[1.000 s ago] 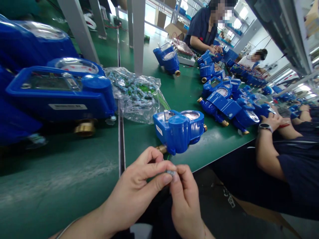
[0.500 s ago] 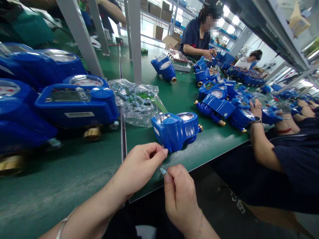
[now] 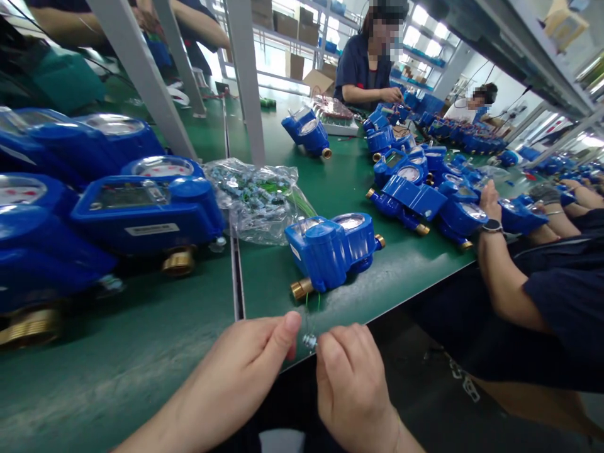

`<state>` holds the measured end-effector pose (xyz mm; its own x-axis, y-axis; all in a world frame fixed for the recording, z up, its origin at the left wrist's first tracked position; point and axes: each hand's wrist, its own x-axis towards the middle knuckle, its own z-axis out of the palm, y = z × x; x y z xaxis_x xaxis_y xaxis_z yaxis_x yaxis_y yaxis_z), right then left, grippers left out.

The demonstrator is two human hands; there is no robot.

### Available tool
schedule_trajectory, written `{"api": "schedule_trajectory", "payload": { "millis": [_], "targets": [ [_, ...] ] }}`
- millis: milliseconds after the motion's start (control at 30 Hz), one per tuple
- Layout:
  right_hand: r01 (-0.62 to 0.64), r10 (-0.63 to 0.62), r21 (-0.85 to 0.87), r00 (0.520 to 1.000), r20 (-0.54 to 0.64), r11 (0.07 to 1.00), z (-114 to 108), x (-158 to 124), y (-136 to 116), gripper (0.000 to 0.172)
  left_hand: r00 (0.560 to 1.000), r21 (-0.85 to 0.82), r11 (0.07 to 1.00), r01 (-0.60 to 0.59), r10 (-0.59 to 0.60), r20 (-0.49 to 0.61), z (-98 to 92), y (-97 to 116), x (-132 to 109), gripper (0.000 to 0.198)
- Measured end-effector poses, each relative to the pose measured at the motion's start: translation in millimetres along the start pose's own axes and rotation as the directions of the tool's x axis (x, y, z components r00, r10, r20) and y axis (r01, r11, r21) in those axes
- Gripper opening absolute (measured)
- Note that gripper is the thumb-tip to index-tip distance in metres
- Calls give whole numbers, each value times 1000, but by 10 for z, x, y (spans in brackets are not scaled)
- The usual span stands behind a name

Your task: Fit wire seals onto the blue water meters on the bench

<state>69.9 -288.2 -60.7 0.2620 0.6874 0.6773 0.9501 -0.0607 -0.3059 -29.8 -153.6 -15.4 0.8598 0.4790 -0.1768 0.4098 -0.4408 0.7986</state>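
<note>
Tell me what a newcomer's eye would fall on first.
Probably the blue meter at the picture's middle, on the green table just beyond the right hand, whose fingers hold a small bluish piece. Next, the blue meters crowding the left and, between them and the middle one, a clear plastic bag.

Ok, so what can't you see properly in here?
All in the head view:
- Right hand: its fingertips by the clip are hidden behind its curled fingers.
- Left hand: most fingers are hidden behind its thumb and back.
- Long white label: print too small and blurred.
- Brass end, lower left: cut off by the left edge.
</note>
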Motion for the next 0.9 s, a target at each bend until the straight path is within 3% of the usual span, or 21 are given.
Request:
{"api": "schedule_trajectory", "payload": {
  "millis": [100,267,333,400,433,500,567,600,633,700,767,833,900],
  "targets": [
    [17,-18,-42,1000,-21,999,1,-48,-7,23,998,-76,997,-33,37,57,116,24,-5,44],
    [13,-17,-80,999,-48,997,49,-106,-28,22,996,-132,988,-76,82,39,229,10,6,40],
    [-38,37,-18,998,-53,999,67,-100,-42,18,997,-122,989,-80,82,10,249,-16,0,39],
    [-166,165,149,986,18,975,71,-64,-50,11,995,-84,992,-95,93,-26,254,-31,-9,37],
    [-275,254,272,961,108,922,69,-36,-51,12,994,-62,992,-109,107,-36,250,-32,-11,36],
    [-521,386,515,853,352,681,59,26,-49,23,988,-27,988,-150,149,-43,226,-17,-9,33],
    [-673,401,616,739,541,410,52,70,-50,30,980,3,981,-194,194,-36,188,9,7,33],
    [-686,399,620,727,559,381,51,78,-53,30,977,14,978,-208,209,-38,168,22,20,33],
    [-655,413,605,755,510,451,54,75,-59,28,976,22,977,-213,213,-43,150,35,34,34],
    [-484,397,452,874,279,749,71,42,-69,15,978,23,980,-199,200,-58,127,52,63,37],
    [-254,247,203,967,57,946,98,-2,-66,15,982,13,983,-181,182,-60,126,56,82,37],
    [-185,183,162,983,26,969,120,-20,-48,11,983,10,984,-180,180,-40,140,50,88,37],
    [-353,299,378,934,195,856,126,2,-26,19,982,22,982,-186,186,-32,155,37,88,36]
  ]
}}
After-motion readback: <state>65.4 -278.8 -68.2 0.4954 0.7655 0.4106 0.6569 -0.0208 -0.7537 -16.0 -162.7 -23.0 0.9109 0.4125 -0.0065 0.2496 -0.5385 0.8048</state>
